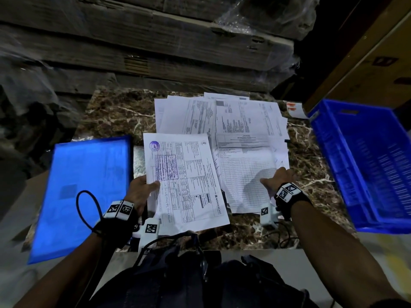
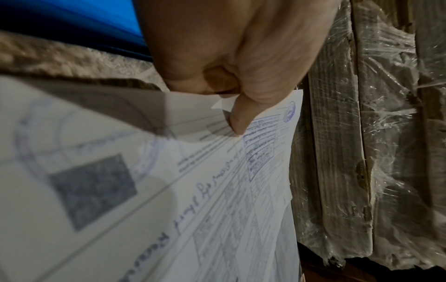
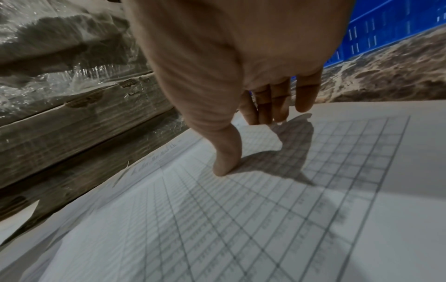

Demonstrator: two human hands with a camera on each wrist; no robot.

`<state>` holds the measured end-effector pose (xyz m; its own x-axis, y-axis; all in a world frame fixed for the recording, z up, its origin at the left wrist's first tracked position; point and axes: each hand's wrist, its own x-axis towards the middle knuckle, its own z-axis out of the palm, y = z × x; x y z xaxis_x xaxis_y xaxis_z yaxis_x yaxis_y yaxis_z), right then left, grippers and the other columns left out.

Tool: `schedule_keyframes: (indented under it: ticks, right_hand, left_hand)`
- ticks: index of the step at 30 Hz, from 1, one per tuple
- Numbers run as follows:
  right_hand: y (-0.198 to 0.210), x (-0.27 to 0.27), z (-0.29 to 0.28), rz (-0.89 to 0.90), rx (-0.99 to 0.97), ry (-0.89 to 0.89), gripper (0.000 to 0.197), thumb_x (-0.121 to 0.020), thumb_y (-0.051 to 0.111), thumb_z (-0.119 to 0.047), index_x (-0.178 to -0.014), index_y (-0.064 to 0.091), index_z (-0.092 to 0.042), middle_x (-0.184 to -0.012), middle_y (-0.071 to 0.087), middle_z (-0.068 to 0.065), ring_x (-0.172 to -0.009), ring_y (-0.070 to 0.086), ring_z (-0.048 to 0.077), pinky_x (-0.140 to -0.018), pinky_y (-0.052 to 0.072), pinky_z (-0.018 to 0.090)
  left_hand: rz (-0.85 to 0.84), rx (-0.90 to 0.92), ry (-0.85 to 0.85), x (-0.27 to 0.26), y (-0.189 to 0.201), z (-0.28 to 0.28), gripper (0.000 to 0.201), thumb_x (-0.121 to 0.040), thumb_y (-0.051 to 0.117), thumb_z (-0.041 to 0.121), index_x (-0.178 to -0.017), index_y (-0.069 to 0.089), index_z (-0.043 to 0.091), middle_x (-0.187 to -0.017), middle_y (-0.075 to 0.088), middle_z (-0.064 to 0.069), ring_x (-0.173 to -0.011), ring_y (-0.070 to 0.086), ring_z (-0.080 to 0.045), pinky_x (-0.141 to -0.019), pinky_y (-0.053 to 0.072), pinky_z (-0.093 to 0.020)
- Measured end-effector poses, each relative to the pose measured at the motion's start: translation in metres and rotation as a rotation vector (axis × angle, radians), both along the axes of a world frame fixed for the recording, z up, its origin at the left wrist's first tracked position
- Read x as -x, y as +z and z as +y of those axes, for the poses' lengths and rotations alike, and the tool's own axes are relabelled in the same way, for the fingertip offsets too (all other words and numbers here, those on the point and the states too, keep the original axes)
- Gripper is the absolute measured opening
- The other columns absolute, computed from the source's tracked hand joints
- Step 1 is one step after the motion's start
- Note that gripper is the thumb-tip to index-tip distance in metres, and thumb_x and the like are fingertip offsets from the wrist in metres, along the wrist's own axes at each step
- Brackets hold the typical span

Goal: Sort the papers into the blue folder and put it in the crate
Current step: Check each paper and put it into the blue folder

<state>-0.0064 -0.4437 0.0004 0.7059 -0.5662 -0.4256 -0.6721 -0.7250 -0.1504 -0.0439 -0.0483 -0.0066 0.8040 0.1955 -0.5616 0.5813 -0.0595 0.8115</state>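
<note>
My left hand point(image 1: 145, 188) pinches the left edge of a stamped form sheet point(image 1: 184, 181), thumb on top; in the left wrist view the thumb point(image 2: 239, 118) presses on the stamped sheet point(image 2: 217, 190). My right hand point(image 1: 277, 180) rests with straight fingers on a gridded table sheet point(image 1: 244, 174); its thumb point(image 3: 226, 158) touches the grid sheet point(image 3: 265, 219). More loose papers point(image 1: 213, 114) lie fanned out behind. The blue folder point(image 1: 84, 192) lies shut at the left. The blue crate point(image 1: 367, 165) stands at the right.
The papers lie on a brown marbled tabletop point(image 1: 115, 112). Plastic-wrapped cardboard stacks point(image 1: 144, 45) rise right behind it. A brown carton point(image 1: 367, 63) stands behind the crate. Wrist-camera cables point(image 1: 89, 210) hang near the table's front edge.
</note>
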Motion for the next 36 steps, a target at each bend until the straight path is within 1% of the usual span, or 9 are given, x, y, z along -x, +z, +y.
schedule_keyframes:
  ticks: [4,7,11,16,18,22,24,29,36]
  right_hand:
    - [-0.045,-0.02,-0.034,-0.04,-0.032,-0.012,0.102,-0.035,0.068,-0.086,-0.098,0.049,-0.008,-0.109,0.047,0.016,-0.118,0.043,0.03,-0.09,0.041,0.047]
    - [-0.036,-0.019,-0.03,-0.084,-0.054,-0.004,0.095,-0.052,0.083,-0.054,-0.12,0.043,-0.002,-0.127,0.047,0.021,-0.122,0.045,0.038,-0.097,0.045,0.052]
    - [0.009,-0.007,-0.007,-0.174,-0.162,-0.006,0.068,-0.071,0.076,-0.023,-0.123,0.039,0.0,-0.099,0.058,0.013,-0.091,0.061,0.031,-0.071,0.054,0.038]
    - [0.007,-0.006,-0.018,-0.281,-0.462,-0.094,0.004,-0.073,0.062,0.003,-0.071,0.059,0.003,-0.076,0.059,0.012,-0.077,0.057,0.026,-0.08,0.051,0.047]
    - [0.0,-0.005,-0.027,-0.29,-0.509,-0.09,0.013,-0.061,0.064,-0.003,-0.053,0.054,-0.007,-0.063,0.052,0.008,-0.066,0.056,0.031,-0.068,0.045,0.038]
    - [0.004,0.009,-0.03,-0.423,-0.544,-0.139,0.032,-0.083,0.056,0.01,-0.054,0.051,0.0,-0.042,0.048,-0.006,-0.047,0.046,0.017,-0.049,0.03,0.023]
    - [0.008,0.015,-0.036,-0.462,-0.609,-0.208,0.033,-0.088,0.055,0.007,-0.059,0.059,-0.008,-0.048,0.057,-0.005,-0.045,0.051,0.01,-0.046,0.039,0.02]
    - [0.024,0.021,-0.04,-0.507,-0.804,-0.38,0.015,-0.092,0.057,-0.003,-0.084,0.067,-0.01,-0.101,0.067,0.018,-0.091,0.063,0.035,-0.088,0.052,0.05]
    - [0.036,0.033,-0.005,-0.508,-0.933,-0.233,0.012,-0.093,0.055,-0.002,-0.091,0.066,-0.004,-0.087,0.069,0.011,-0.072,0.067,0.023,-0.058,0.056,0.03]
  left_hand:
    - [-0.007,-0.04,-0.015,-0.002,-0.011,0.005,0.024,-0.086,0.066,0.008,-0.109,0.065,0.0,-0.108,0.068,-0.02,-0.1,0.065,-0.035,-0.094,0.048,-0.056]
    - [-0.004,-0.044,-0.013,-0.004,-0.013,0.006,0.027,-0.087,0.065,0.007,-0.112,0.064,-0.001,-0.109,0.068,-0.021,-0.101,0.064,-0.035,-0.094,0.048,-0.055]
    - [-0.016,-0.045,-0.024,-0.004,-0.013,0.006,0.029,-0.087,0.064,0.006,-0.114,0.062,-0.004,-0.109,0.067,-0.022,-0.102,0.064,-0.036,-0.094,0.047,-0.056]
    - [-0.015,-0.039,-0.006,-0.008,-0.014,0.005,0.033,-0.087,0.062,0.001,-0.119,0.058,-0.008,-0.115,0.064,-0.022,-0.105,0.062,-0.036,-0.097,0.046,-0.051]
    - [-0.014,-0.04,0.013,-0.009,-0.015,0.006,0.034,-0.087,0.061,0.0,-0.12,0.057,-0.007,-0.114,0.063,-0.016,-0.104,0.061,-0.032,-0.096,0.046,-0.045]
    - [-0.024,-0.077,0.029,-0.011,-0.013,0.006,0.028,-0.088,0.061,0.0,-0.114,0.06,-0.007,-0.114,0.064,-0.021,-0.104,0.06,-0.035,-0.094,0.046,-0.047]
    - [-0.021,-0.102,0.03,-0.012,-0.01,0.005,0.029,-0.088,0.061,0.002,-0.115,0.06,-0.007,-0.114,0.064,-0.022,-0.106,0.06,-0.036,-0.092,0.046,-0.044]
    - [-0.034,-0.169,-0.03,-0.013,-0.003,0.002,0.033,-0.087,0.063,0.004,-0.118,0.06,-0.007,-0.117,0.063,-0.02,-0.104,0.061,-0.033,-0.084,0.047,-0.035]
    - [-0.055,-0.177,-0.071,-0.012,0.004,-0.004,0.029,-0.089,0.06,0.004,-0.116,0.06,-0.007,-0.118,0.063,-0.023,-0.108,0.06,-0.035,-0.096,0.047,-0.044]
